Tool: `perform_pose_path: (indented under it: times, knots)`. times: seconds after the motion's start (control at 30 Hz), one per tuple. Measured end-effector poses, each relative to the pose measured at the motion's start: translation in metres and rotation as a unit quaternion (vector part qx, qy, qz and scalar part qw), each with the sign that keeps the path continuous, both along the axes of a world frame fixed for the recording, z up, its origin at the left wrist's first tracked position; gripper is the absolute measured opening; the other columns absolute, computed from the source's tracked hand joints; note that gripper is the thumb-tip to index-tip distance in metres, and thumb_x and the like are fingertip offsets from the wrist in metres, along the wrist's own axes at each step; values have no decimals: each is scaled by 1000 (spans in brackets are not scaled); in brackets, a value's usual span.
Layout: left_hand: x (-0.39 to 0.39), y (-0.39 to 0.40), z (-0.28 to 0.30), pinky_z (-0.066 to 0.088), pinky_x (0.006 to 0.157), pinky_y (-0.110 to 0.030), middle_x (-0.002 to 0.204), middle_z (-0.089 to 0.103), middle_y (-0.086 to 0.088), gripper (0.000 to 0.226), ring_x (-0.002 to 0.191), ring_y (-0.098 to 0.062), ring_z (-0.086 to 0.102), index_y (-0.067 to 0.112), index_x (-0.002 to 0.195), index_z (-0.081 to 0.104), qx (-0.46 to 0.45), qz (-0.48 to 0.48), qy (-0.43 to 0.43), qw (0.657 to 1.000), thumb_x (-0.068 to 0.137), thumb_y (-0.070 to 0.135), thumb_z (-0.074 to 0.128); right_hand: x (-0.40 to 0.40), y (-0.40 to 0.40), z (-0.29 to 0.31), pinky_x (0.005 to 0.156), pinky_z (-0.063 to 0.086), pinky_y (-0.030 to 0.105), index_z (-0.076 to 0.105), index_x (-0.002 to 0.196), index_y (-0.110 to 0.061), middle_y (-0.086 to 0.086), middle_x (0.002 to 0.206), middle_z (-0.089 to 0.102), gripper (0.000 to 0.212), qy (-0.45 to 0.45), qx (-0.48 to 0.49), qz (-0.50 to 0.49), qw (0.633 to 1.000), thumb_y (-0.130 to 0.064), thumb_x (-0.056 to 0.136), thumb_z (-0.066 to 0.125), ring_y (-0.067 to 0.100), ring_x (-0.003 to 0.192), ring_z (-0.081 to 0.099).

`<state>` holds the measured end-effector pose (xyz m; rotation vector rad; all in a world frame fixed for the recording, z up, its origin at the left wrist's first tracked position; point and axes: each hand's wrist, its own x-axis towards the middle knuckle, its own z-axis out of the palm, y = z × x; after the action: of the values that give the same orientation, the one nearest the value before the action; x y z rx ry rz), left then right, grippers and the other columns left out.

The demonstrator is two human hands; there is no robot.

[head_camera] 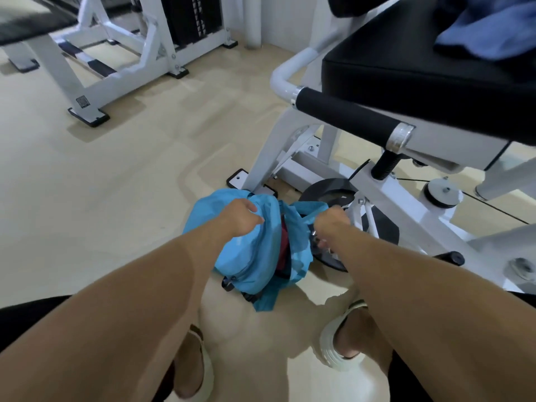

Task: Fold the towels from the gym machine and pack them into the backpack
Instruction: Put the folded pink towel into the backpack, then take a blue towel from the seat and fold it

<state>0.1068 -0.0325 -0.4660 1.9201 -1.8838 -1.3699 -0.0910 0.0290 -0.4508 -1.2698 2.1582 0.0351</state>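
Observation:
A light blue backpack (246, 250) lies on the floor at the foot of the gym machine, its top gaping, with something dark red (282, 248) showing inside. My left hand (242, 217) grips the left edge of the opening. My right hand (330, 221) grips the right edge of the blue fabric, pulling the mouth apart. A blue towel (490, 33) lies crumpled on the machine's black seat pad (406, 74) at the upper right.
The white machine frame (406, 198) with a black foam roller (345, 114) stands right behind the backpack. Another white machine (116, 59) stands at the upper left. Beige floor spreads to the left. My sandalled feet (342, 340) are below the bag.

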Motion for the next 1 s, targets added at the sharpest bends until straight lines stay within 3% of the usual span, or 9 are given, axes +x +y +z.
perform_pose_path:
  times: [0.07,0.17,0.33,0.5,0.57,0.63,0.73,0.87,1.0]
  knots:
    - [-4,-2,23,46,81,-30,122,62,-5,37,99,-23,60,15,123,63,-34,-8,3,999,89,28,73,1,0,15,92,47,35,56,113,-12,3,96,58,14,13,-44,42,998,-19,101,54,27,108,61]
    - [-10,1,63,44,76,-25,110,67,-3,29,93,-20,60,15,113,66,-89,-53,-14,994,87,25,74,3,-5,38,96,50,41,45,141,-5,19,127,60,41,-21,-130,32,991,-9,99,45,37,117,59]
    - [-12,8,134,52,77,-29,107,72,-6,19,96,-25,67,14,106,69,-159,-130,-14,979,87,16,71,25,0,97,69,41,29,51,126,-15,8,109,65,30,-15,-164,196,967,-10,97,48,34,100,59]
    - [-7,16,176,52,84,-29,92,71,6,5,91,-17,66,20,92,70,-297,-82,69,949,92,17,66,40,25,169,97,42,32,38,152,-11,8,145,55,50,6,-219,239,946,-11,102,42,29,127,55]
    - [-5,20,180,51,85,-27,92,71,9,5,90,-12,65,22,94,70,-331,-28,131,934,93,20,65,39,39,192,101,42,30,44,150,-15,6,144,57,45,-16,-275,217,937,-18,105,42,23,126,56]
    - [-7,24,187,52,87,-26,94,72,11,7,93,-7,65,22,96,71,-358,-9,164,919,95,22,64,36,51,210,96,50,30,57,141,-23,-3,130,66,37,-60,-359,164,917,-24,105,45,12,104,64]
    - [-22,27,202,53,90,-29,98,71,14,8,98,-1,64,23,98,70,-384,-16,207,899,97,23,63,23,52,226,80,50,11,68,125,-25,-13,107,71,28,-82,-481,72,870,-22,103,52,0,89,64]
    - [-53,33,213,47,100,-28,114,68,15,15,111,-4,59,26,110,69,-425,-59,210,879,99,28,59,-12,37,231,99,45,20,64,132,-22,-5,126,67,33,-42,-498,7,866,-17,101,53,9,114,60]
    - [-84,32,214,37,105,-22,127,63,10,25,126,-7,49,24,123,65,-464,-114,170,862,101,30,56,-50,29,225,110,34,35,59,137,-23,0,139,57,37,143,-473,3,870,-22,101,51,21,131,44]
